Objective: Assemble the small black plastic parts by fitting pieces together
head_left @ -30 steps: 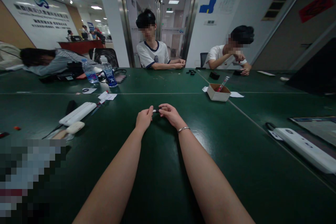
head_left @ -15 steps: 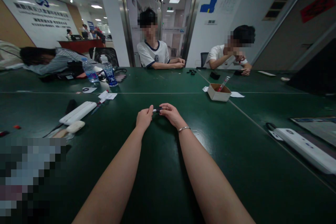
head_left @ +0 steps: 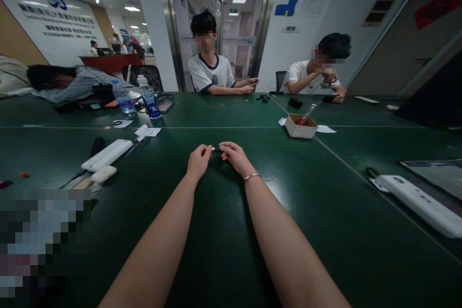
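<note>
Head — black stick [head_left: 217, 149] between grips [head_left: 198, 160] [head_left: 235, 156]

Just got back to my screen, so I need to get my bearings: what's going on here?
A person is holding a small black stick with a silver end above the green table. The left hand pinches at the silver end and the right hand grips the black end; exactly what it is, I can't tell. Beyond the hands, toward the right, an open box holds a clear-and-red tube. Two people sit across the table.
</note>
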A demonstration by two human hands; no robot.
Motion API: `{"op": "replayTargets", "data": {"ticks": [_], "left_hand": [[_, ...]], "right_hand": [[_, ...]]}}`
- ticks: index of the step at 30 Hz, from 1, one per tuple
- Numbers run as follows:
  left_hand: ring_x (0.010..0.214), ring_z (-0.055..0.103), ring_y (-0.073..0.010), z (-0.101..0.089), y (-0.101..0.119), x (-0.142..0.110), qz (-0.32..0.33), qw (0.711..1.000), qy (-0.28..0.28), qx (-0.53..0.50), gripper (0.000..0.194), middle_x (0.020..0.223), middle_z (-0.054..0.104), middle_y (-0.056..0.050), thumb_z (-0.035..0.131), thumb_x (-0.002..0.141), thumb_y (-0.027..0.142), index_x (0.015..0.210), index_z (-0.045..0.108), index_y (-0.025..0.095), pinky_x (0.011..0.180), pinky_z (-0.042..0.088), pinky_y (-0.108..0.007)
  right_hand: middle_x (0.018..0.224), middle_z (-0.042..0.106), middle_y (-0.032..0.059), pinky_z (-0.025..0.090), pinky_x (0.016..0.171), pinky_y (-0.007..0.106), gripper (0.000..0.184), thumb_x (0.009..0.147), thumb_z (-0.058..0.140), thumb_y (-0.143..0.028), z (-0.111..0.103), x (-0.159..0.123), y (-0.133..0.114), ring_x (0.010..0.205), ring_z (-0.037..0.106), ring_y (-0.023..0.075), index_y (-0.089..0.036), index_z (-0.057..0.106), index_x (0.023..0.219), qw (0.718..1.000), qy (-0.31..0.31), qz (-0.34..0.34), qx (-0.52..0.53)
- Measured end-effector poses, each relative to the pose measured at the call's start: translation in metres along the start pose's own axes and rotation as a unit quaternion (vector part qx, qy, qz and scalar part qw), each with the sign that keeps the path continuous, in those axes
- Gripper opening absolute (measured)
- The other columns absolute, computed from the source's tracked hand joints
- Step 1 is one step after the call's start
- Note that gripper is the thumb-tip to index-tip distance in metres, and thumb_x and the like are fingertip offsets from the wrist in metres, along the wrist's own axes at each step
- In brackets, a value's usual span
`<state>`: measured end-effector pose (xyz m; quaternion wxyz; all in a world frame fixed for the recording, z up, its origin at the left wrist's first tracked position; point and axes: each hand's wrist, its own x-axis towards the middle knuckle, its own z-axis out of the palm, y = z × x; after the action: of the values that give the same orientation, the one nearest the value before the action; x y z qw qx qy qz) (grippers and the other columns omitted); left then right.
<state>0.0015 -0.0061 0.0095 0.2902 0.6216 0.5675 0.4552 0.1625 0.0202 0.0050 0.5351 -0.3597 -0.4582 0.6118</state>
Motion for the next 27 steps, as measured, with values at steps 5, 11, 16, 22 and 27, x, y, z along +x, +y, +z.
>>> {"op": "replayTargets", "data": {"ticks": [5,11,16,22,27], "left_hand": [[0.077,0.059,-0.0158,0.007,-0.009,0.006,0.035,0.999,0.012,-0.036,0.018,0.086,0.066,-0.002,0.054,0.087,0.038,0.089,0.061,0.021,0.07,0.044,-0.028],[0.071,0.057,-0.0129,0.009,-0.01,0.007,0.076,0.995,0.01,-0.061,0.018,0.095,0.066,-0.002,0.059,0.081,0.023,0.098,0.062,0.022,0.069,0.045,-0.027],[0.066,0.056,-0.0132,0.01,-0.013,0.008,0.04,0.994,-0.001,-0.106,0.023,0.078,0.063,0.0,0.059,0.084,0.033,0.103,0.06,0.021,0.065,0.043,-0.027],[0.077,0.058,-0.0138,0.009,-0.014,0.009,0.055,0.994,0.006,-0.096,0.028,0.09,0.064,-0.002,0.063,0.079,0.029,0.107,0.059,0.022,0.072,0.045,-0.027],[0.074,0.058,-0.0146,0.009,-0.012,0.009,0.03,0.994,-0.018,-0.105,0.02,0.079,0.061,-0.001,0.053,0.086,0.032,0.102,0.06,0.021,0.071,0.046,-0.027]], "right_hand": [[0.062,0.061,-0.0017,0.042,0.047,0.019,0.039,0.058,0.086,-0.04,-0.001,0.002,0.002,0.051,0.053,0.0066,-0.016,0.068,0.082,1.0,0.017,0.002,0.015],[0.061,0.06,-0.0012,0.039,0.045,0.018,0.045,0.058,0.085,-0.049,-0.002,0.003,0.003,0.051,0.051,0.0065,-0.016,0.067,0.083,0.999,0.028,0.007,0.02],[0.061,0.06,-0.0014,0.039,0.045,0.019,0.047,0.057,0.085,-0.051,-0.002,0.002,0.003,0.05,0.05,0.0065,-0.015,0.067,0.082,1.0,0.021,0.007,0.014],[0.062,0.061,-0.0017,0.04,0.047,0.019,0.045,0.059,0.085,-0.049,-0.002,0.001,0.002,0.05,0.05,0.0067,-0.016,0.068,0.083,1.0,0.005,0.004,0.0],[0.063,0.061,-0.0018,0.041,0.048,0.02,0.043,0.059,0.084,-0.048,-0.002,0.001,0.003,0.05,0.05,0.007,-0.016,0.068,0.082,1.0,-0.001,-0.004,-0.019]]}}
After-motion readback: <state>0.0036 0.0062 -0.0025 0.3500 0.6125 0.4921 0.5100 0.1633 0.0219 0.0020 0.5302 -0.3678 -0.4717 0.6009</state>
